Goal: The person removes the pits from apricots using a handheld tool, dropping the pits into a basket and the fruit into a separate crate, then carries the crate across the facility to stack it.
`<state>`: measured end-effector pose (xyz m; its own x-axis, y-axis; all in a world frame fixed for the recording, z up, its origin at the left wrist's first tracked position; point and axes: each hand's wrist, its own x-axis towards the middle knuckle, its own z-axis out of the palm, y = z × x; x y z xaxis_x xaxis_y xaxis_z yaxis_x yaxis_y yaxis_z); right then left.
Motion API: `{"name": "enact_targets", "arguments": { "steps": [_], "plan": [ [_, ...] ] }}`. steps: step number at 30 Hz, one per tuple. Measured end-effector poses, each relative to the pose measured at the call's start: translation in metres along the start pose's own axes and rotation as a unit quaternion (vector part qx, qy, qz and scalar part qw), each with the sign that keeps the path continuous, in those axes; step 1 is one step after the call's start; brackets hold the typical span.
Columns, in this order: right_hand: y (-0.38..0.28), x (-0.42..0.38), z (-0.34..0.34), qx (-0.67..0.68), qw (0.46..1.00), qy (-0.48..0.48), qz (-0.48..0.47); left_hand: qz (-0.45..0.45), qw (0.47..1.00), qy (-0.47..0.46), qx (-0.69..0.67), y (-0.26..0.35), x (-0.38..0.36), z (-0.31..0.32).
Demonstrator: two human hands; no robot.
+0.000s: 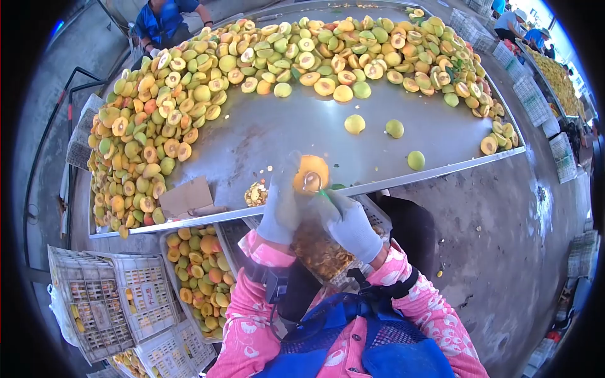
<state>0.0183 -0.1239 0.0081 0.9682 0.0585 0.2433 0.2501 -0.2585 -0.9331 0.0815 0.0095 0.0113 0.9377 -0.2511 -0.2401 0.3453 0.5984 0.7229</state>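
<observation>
The peach half (311,171) is over the near edge of the metal table (258,135), between your two gloved hands, its orange cut face turned up. Your left hand (279,211) has its fingers closed round the fruit's left side; blur hides exactly how each finger lies. Your right hand (354,228) is curled closed at the lower right of the fruit, seemingly round a green-handled tool (324,194), whose thin metal loop seems to sit at the middle of the cut face.

Expect the half to be light and fairly firm, with flesh that bruises or tears under a hard pinch. The cut face is likely wet and slick, so take hold by the skin side and rim, cupping it from below and keeping your fingers off the open centre and away from the loop.

Just left of your left hand lies a small pile of scraps (256,194); farther left are a piece of cardboard (187,199) and a brown-handled implement (208,210). Below your hands is a crate of brown pits or scraps (328,255), and to its left a crate of peaches (205,277). A long heap of halved peaches (305,60) curves round the table's far and left sides, with a co-worker (165,24) beyond.
</observation>
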Motion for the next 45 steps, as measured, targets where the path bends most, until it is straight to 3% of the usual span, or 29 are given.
{"name": "enact_targets", "arguments": {
  "steps": [1, 2, 4, 6, 7, 10, 14, 15, 17, 19, 21, 22, 24, 25, 29, 32, 34, 35, 38, 41, 44, 45],
  "plan": [
    [-0.002, -0.003, 0.002, 0.013, 0.999, 0.03, -0.002, 0.002, 1.0, -0.002, 0.002, -0.005, -0.001, 0.0],
    [-0.005, -0.005, 0.002, 0.014, 0.999, 0.031, -0.005, 0.09, 0.986, 0.024, 0.138, -0.011, -0.002, -0.001],
    [-0.012, -0.008, 0.002, 0.029, 0.999, 0.036, 0.023, 0.177, 0.944, 0.05, 0.272, -0.006, -0.014, 0.013],
    [-0.02, -0.011, 0.002, 0.047, 0.997, 0.028, 0.047, 0.087, 0.989, 0.025, 0.116, 0.003, -0.029, 0.026],
    [-0.022, -0.012, 0.002, 0.063, 0.995, 0.02, 0.074, 0.088, 0.989, 0.025, 0.116, 0.001, -0.03, 0.025],
    [-0.009, -0.013, 0.01, 0.124, 0.989, 0.005, 0.085, 0.173, 0.939, 0.03, 0.296, -0.004, -0.03, 0.022],
    [-0.009, -0.008, 0.005, 0.161, 0.979, 0.003, 0.127, 0.17, 0.968, 0.046, 0.177, 0.003, -0.038, 0.04],
    [-0.008, -0.005, 0.002, 0.121, 0.989, -0.012, 0.081, 0.155, 0.981, 0.046, 0.11, 0.006, -0.038, 0.043],
    [-0.005, 0.0, -0.006, 0.081, 0.996, -0.026, 0.035, 0.136, 0.984, 0.0, 0.115, 0.017, -0.035, 0.035],
    [-0.003, 0.002, -0.01, 0.107, 0.986, -0.076, 0.105, 0.113, 0.985, -0.04, 0.121, 0.025, -0.036, 0.028],
    [0.004, 0.001, 0.0, 0.073, 0.994, -0.059, 0.057, 0.21, 0.874, -0.038, 0.437, 0.032, -0.038, 0.029],
    [0.006, 0.002, 0.003, 0.035, 0.999, -0.038, 0.005, 0.214, 0.872, -0.039, 0.439, 0.028, -0.035, 0.027],
    [0.007, -0.001, 0.008, 0.037, 0.999, -0.029, 0.013, 0.213, 0.917, -0.003, 0.338, 0.013, -0.031, 0.021],
    [0.006, -0.001, 0.011, 0.039, 0.999, -0.02, 0.026, 0.254, 0.9, 0.042, 0.351, 0.007, -0.031, 0.027],
    [-0.011, 0.0, 0.013, 0.086, 0.996, -0.002, 0.033, 0.304, 0.884, 0.074, 0.347, 0.008, -0.036, 0.038],
    [-0.013, 0.002, 0.018, 0.092, 0.995, -0.007, 0.044, 0.298, 0.85, 0.102, 0.423, 0.015, -0.04, 0.046],
    [-0.014, 0.003, 0.022, 0.115, 0.99, -0.016, 0.074, 0.25, 0.93, 0.156, 0.22, 0.015, -0.04, 0.054],
    [-0.016, 0.008, 0.02, 0.114, 0.991, -0.019, 0.072, 0.253, 0.929, 0.158, 0.218, 0.015, -0.04, 0.053],
    [-0.017, 0.018, 0.02, 0.107, 0.992, -0.065, 0.025, 0.307, 0.917, 0.158, 0.2, 0.014, -0.038, 0.041],
    [-0.001, 0.031, 0.016, 0.086, 0.99, -0.113, 0.02, 0.323, 0.886, 0.099, 0.318, 0.024, -0.028, 0.02],
    [0.002, 0.042, 0.008, 0.03, 0.986, -0.156, 0.046, 0.284, 0.903, 0.046, 0.321, 0.046, -0.021, 0.012],
    [0.004, 0.045, 0.01, 0.045, 0.984, -0.164, 0.059, 0.253, 0.898, -0.009, 0.359, 0.057, -0.018, 0.01]
  ]
}}
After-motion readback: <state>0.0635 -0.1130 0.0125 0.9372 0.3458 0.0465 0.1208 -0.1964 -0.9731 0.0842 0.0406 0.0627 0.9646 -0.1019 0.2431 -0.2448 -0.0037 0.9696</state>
